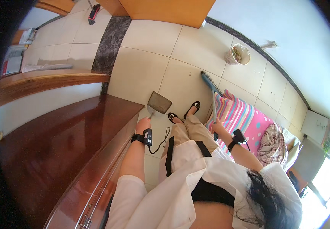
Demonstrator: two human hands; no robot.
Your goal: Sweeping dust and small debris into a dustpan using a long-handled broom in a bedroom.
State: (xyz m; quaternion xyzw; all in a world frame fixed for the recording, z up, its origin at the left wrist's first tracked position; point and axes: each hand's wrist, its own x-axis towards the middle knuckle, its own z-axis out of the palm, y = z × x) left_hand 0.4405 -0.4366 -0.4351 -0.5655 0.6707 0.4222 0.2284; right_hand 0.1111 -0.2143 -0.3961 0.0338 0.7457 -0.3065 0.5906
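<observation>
My left hand (143,125) grips the handle of a dustpan (159,102), whose flat grey-brown pan is held out in front of my feet over the tiled floor. My right hand (218,128) is closed around the grey pole of a push broom (214,100). At the far end of that pole, the blue broom head (209,81) with dark bristles lies at the floor beside a striped pink cloth (239,111). A few dark specks (190,74) show on the tile left of the broom head.
A white waste bin (238,54) with litter inside stands near the wall. To my left runs a glossy dark-red wooden cabinet (76,137). Plaid fabric (273,143) lies on the pink cloth at right. Beyond a dark marble threshold (112,43), another broom head (94,14) rests on tiles.
</observation>
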